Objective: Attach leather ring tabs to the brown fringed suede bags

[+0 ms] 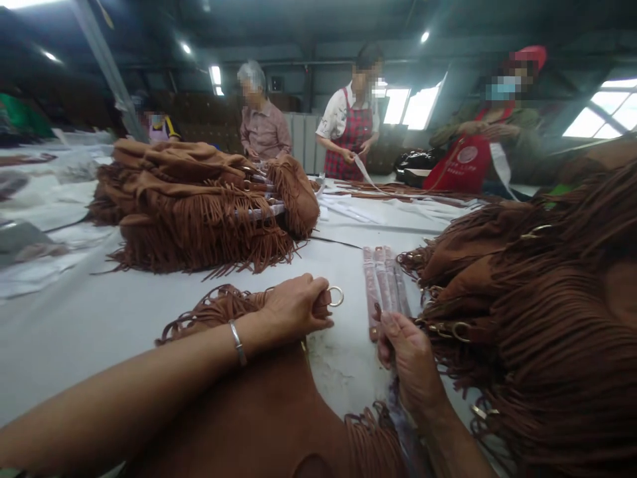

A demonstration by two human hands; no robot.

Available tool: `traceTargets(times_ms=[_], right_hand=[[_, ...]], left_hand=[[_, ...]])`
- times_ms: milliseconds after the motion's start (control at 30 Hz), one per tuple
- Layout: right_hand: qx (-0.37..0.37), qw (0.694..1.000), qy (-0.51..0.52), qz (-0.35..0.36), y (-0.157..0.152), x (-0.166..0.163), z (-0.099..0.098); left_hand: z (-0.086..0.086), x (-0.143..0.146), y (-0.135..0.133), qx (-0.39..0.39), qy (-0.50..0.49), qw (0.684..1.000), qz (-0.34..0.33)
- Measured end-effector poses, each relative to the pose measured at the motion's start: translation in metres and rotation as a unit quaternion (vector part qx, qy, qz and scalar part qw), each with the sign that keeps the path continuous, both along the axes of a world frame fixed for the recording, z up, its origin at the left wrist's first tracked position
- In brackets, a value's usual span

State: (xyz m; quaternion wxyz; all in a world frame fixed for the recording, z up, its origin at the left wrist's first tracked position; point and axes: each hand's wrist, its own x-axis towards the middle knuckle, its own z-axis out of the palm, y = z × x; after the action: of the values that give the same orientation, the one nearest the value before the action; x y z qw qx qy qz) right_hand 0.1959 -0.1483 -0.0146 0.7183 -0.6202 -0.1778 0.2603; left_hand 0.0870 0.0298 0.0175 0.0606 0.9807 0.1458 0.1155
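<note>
Fingers point(308, 302) clench a fringed bag point(259, 411); right fingers point(393, 328) pinch a strap point(385, 282) on the white table point(74, 325).

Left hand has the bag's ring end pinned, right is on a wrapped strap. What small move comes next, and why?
Probably bring the wrapped strap under the right hand toward the metal ring. The left hand grips the fringed bag beside that ring, which looks bare.

A fringed bag point(259, 405) lies on the table point(74, 318) nearest the camera, under the left hand point(293, 309). Right of it lie 3 wrapped straps point(384, 282), the right hand point(408, 355) on their near end. One bag pile point(199, 212) sits behind-left, another point(537, 312) at right. 3 people point(351, 123) stand across the table.
</note>
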Motion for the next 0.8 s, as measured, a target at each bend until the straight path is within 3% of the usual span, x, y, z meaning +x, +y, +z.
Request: traceTargets(times_ms=[233, 400, 667, 800], right_hand=[[0.010, 0.998, 0.054, 0.018, 0.000, -0.005, 0.013], [-0.022, 0.995, 0.093, 0.034, 0.002, -0.002, 0.011], [-0.090, 0.977, 0.133, 0.142, 0.014, -0.011, 0.007], [-0.093, 0.972, 0.135, 0.169, 0.014, -0.016, 0.006]], left_hand=[[-0.013, -0.013, -0.020, 0.082, -0.065, 0.993, -0.063], [-0.020, -0.009, -0.020, 0.076, -0.047, 0.991, -0.103], [-0.021, -0.006, -0.011, 0.047, -0.004, 0.985, -0.167], [-0.023, -0.006, -0.008, 0.027, -0.014, 0.987, -0.157]])
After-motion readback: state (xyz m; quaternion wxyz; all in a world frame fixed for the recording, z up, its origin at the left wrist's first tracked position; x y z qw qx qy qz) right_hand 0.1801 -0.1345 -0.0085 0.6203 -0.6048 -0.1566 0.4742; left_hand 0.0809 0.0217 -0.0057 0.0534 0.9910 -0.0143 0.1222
